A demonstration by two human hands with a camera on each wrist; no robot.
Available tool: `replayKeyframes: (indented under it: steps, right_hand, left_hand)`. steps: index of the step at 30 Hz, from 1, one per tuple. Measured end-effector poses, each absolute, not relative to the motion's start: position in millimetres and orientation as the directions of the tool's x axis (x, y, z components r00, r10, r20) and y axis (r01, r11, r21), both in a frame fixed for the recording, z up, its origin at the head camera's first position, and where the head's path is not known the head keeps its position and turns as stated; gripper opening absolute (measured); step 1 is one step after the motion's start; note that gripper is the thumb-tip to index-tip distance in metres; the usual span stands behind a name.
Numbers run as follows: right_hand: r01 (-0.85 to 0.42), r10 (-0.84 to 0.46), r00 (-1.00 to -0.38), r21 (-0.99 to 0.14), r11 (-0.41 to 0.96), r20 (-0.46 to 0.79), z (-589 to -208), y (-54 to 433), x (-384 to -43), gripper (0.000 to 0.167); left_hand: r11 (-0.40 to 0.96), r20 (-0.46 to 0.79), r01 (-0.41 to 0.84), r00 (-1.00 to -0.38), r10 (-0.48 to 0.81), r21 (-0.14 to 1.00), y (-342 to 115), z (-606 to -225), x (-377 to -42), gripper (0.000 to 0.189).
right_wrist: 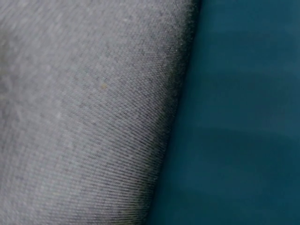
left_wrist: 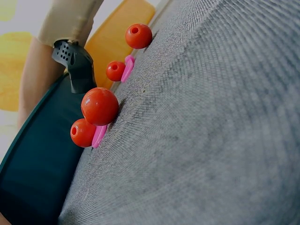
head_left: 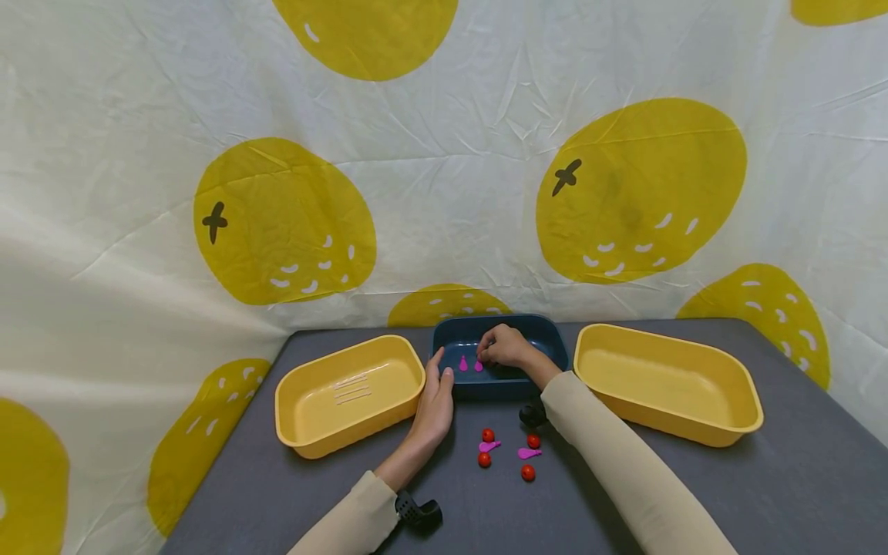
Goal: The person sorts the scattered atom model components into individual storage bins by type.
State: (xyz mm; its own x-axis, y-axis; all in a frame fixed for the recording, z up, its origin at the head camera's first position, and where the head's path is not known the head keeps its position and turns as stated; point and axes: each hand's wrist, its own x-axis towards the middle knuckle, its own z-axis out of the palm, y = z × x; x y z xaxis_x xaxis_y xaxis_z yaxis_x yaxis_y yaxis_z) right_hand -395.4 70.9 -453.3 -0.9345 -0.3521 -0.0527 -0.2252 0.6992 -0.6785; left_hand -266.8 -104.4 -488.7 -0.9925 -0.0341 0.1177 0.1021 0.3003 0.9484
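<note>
In the head view, my right hand (head_left: 506, 345) reaches into the dark blue tray (head_left: 454, 390) and pinches the top of a small pink drop-shaped piece (head_left: 479, 367). A second pink drop-shaped piece (head_left: 463, 363) lies just left of it on the tray floor. My left hand (head_left: 435, 402) rests against the tray's front left corner, fingers fairly straight. On the table before the tray lie red beads (head_left: 528, 472) and two more pink pieces (head_left: 529, 453). Holes show in some red beads (left_wrist: 139, 35) in the left wrist view. The right wrist view shows only tray wall (right_wrist: 234, 112) and cloth.
To the left stands a yellow tray (head_left: 298, 432) with several thin pale sticks (head_left: 352, 389) in it. Another yellow tray (head_left: 666, 374) stands to the right. Behind the grey table (head_left: 229, 493) hangs a white curtain (head_left: 458, 223) with yellow fruit prints.
</note>
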Motion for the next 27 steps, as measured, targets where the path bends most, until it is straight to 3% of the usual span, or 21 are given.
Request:
replayKeyframes:
  steps: [27]
  right_hand:
    - [-0.172, -0.358, -0.929, -0.752, 0.636, -0.091, -440, 80, -381, 0.018]
  left_hand:
    - [0.298, 0.134, 0.114, -0.990, -0.049, 0.948, -105, -489, -266, 0.055]
